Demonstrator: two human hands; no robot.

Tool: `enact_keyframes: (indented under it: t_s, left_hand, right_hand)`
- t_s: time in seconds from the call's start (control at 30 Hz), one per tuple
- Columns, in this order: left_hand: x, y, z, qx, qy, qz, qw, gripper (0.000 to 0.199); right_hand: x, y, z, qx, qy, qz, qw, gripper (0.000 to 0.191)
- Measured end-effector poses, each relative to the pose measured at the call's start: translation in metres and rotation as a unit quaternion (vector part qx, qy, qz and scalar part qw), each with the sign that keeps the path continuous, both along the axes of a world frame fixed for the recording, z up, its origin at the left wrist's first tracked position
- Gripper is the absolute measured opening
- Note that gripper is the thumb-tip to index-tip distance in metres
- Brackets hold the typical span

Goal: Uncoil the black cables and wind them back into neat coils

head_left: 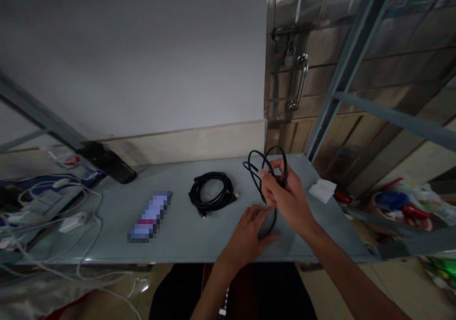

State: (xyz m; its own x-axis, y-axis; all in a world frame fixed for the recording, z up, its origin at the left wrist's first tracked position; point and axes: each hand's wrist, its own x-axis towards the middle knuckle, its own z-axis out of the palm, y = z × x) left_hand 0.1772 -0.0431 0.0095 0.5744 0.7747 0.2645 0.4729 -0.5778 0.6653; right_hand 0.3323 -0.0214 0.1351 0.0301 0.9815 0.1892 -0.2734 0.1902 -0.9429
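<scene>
A thin black cable (pixel 255 180) is gathered in several loose loops above the grey table. My right hand (pixel 283 187) is closed around the loops, thumb and fingers pinched together. A length of the cable hangs below it and curves toward my left hand (pixel 249 234). That hand is low over the table's front part, thumb and forefinger spread apart, with the cable passing between them. Whether it touches the cable inside the palm is hidden. Left of my hands lies a second black cable (pixel 194 194), wound in a neat coil, its plug ends showing.
A blurred-out phone (pixel 151 215) lies on the table (pixel 114 206). Tangled white cords and a white adapter (pixel 73 221) are at the left, near a black container (pixel 109 161). A white paper (pixel 322 190) sits at the right. Metal frame posts (pixel 351 63) border the table.
</scene>
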Motion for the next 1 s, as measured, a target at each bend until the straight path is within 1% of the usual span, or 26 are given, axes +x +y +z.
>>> enact_keyframes:
  t_s: [0.07,0.1,0.13,0.2,0.27,0.33,0.4,0.43,0.47,0.5,0.53,0.57,0.6,0.67,0.7,0.73,0.77,0.8,0.83,0.87,0.93,1.0]
  left_hand:
    - [0.004,0.007,0.003,-0.017,-0.007,-0.034,0.999,0.046]
    - [0.002,0.008,0.008,-0.033,-0.016,-0.045,0.998,0.038]
    - [-0.002,0.008,0.014,-0.048,-0.027,-0.05,0.997,0.035]
    - [-0.018,0.006,0.03,-0.072,-0.051,-0.027,0.996,0.035]
    - [-0.042,0.007,0.047,-0.074,-0.077,0.035,0.994,0.03]
    - [-0.071,0.014,0.062,-0.054,-0.106,0.108,0.987,0.023]
    - [-0.099,0.028,0.071,-0.016,-0.152,0.19,0.97,0.02]
    - [-0.112,0.037,0.073,-0.003,-0.191,0.229,0.954,0.022]
    - [-0.123,0.048,0.074,0.006,-0.241,0.266,0.933,0.025]
    - [-0.133,0.059,0.073,0.007,-0.304,0.296,0.905,0.026]
    - [-0.141,0.07,0.071,-0.002,-0.377,0.317,0.87,0.027]
    - [-0.147,0.082,0.07,-0.021,-0.453,0.328,0.829,0.026]
    - [-0.152,0.094,0.068,-0.052,-0.526,0.328,0.783,0.022]
    - [-0.156,0.115,0.065,-0.139,-0.639,0.297,0.696,0.009]
    - [-0.156,0.125,0.064,-0.184,-0.674,0.273,0.662,0.01]
    - [-0.154,0.133,0.063,-0.222,-0.696,0.248,0.636,0.019]
    - [-0.151,0.141,0.063,-0.254,-0.709,0.224,0.619,0.027]
    - [-0.148,0.147,0.062,-0.282,-0.711,0.203,0.611,0.033]
    - [-0.143,0.153,0.062,-0.305,-0.706,0.188,0.611,0.035]
    - [-0.138,0.157,0.062,-0.324,-0.694,0.176,0.619,0.036]
    - [-0.128,0.163,0.063,-0.351,-0.661,0.153,0.645,0.035]
    - [-0.119,0.168,0.067,-0.359,-0.642,0.119,0.666,0.035]
  right_hand:
    - [-0.002,-0.006,0.024,0.012,0.035,0.003,0.999,0.052]
    - [-0.002,-0.008,0.034,0.023,0.04,0.003,0.999,0.052]
    - [-0.001,-0.01,0.043,0.039,0.035,0.002,0.999,0.05]
    - [0.001,-0.008,0.058,0.08,-0.001,-0.005,0.997,0.046]
    - [0.004,0.0,0.068,0.126,-0.052,-0.016,0.991,0.041]
    - [0.004,0.014,0.075,0.161,-0.106,-0.027,0.981,0.036]
    - [0.001,0.033,0.08,0.191,-0.159,-0.028,0.968,0.031]
    - [-0.003,0.044,0.081,0.207,-0.184,-0.024,0.961,0.029]
    - [-0.007,0.055,0.082,0.224,-0.206,-0.019,0.952,0.027]
    - [-0.012,0.066,0.083,0.243,-0.226,-0.014,0.943,0.026]
    - [-0.017,0.077,0.084,0.261,-0.245,-0.011,0.934,0.024]
    - [-0.023,0.087,0.084,0.279,-0.263,-0.009,0.924,0.021]
    - [-0.029,0.097,0.084,0.295,-0.282,-0.007,0.913,0.019]
    - [-0.041,0.114,0.083,0.319,-0.323,-0.007,0.891,0.018]
    - [-0.046,0.121,0.082,0.325,-0.343,-0.009,0.881,0.019]
    - [-0.052,0.127,0.081,0.326,-0.363,-0.011,0.873,0.02]
    - [-0.057,0.132,0.08,0.326,-0.38,-0.013,0.865,0.021]
    - [-0.063,0.136,0.079,0.324,-0.396,-0.014,0.859,0.022]
    - [-0.069,0.14,0.077,0.321,-0.41,-0.013,0.854,0.022]
    - [-0.076,0.143,0.074,0.315,-0.423,-0.008,0.849,0.024]
    - [-0.089,0.148,0.068,0.301,-0.452,0.01,0.84,0.027]
    - [-0.1,0.151,0.058,0.295,-0.483,0.035,0.823,0.028]
